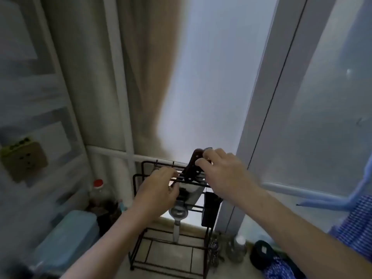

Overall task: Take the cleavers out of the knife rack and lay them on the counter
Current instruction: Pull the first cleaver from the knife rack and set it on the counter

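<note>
A black wire knife rack (138, 200) stands on the counter by the window. A cleaver (192, 166) with a dark handle sticks up from the rack's top slots, and its pale blade shows below the bars. My right hand (223, 172) has its fingers curled at the top of that handle; the grip is blurred. My left hand (159, 190) rests on the rack's top bars just left of the handle, fingers bent over the wires. A metal tool (178, 214) hangs lower in the rack.
A red-capped jar (99, 190) and a light blue box (68, 238) stand left of the rack. A glass jar (238, 248) and a dark round object (263, 254) sit to its right, beside blue patterned cloth (281, 266). The window frame and a curtain rise behind.
</note>
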